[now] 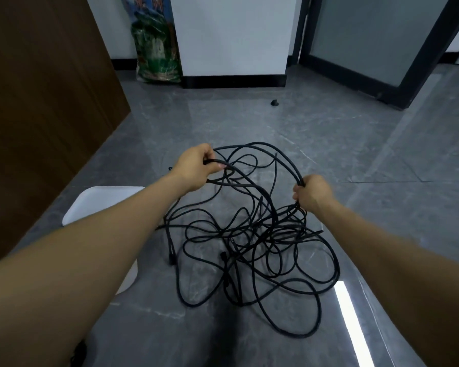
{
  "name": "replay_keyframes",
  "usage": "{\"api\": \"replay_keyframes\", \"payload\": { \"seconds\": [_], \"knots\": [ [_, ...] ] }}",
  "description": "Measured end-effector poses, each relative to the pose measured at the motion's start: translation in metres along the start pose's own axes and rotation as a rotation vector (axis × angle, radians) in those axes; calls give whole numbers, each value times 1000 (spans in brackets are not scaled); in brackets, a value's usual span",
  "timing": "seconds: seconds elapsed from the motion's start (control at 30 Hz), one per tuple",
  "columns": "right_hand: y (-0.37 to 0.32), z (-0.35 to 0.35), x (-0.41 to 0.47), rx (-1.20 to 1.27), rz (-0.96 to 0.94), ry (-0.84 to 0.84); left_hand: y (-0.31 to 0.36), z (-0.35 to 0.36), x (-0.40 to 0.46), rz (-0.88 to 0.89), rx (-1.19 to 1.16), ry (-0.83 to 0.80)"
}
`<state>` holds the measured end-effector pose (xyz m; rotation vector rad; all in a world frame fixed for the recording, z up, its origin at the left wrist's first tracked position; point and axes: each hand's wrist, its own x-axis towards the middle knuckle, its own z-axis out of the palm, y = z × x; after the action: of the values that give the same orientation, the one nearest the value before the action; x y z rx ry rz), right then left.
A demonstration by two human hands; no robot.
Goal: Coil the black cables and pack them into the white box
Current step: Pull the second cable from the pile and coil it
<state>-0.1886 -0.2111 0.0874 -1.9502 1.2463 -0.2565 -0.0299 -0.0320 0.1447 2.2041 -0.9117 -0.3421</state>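
We grip cables (249,234): left hand (194,168) and right hand (313,193) curled round raised strands; tangle below hands; box (96,200) nearer left.

An office-like hallway, by the look of what surrounds me.

I face a glossy grey marble-patterned tiled floor (249,120), a dark-framed frosted glass door (368,41), a white pillar with black skirting (233,35) and a brown wooden panel (37,88).
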Motion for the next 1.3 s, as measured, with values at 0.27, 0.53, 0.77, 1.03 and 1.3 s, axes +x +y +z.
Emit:
{"api": "replay_keyframes", "payload": {
  "seconds": [0.27, 0.53, 0.77, 1.03, 1.3],
  "knots": [
    [1, -18, 8, -343, 107, 15, 31, -28, 19, -106, -353, 245],
    [-45, -50, 10, -443, 8, -11, 76, -47, 39, -72, -603, 161],
    [-148, -67, -16, 155, -565, -373, 113, -52, 52, 40, -493, 53],
    [-147, -87, -7, 274, -458, -280, 121, -49, 63, 43, -536, 98],
    [-137, -120, 7, 455, -172, -83, 111, -50, 74, -424, -768, 206]
  ]
}}
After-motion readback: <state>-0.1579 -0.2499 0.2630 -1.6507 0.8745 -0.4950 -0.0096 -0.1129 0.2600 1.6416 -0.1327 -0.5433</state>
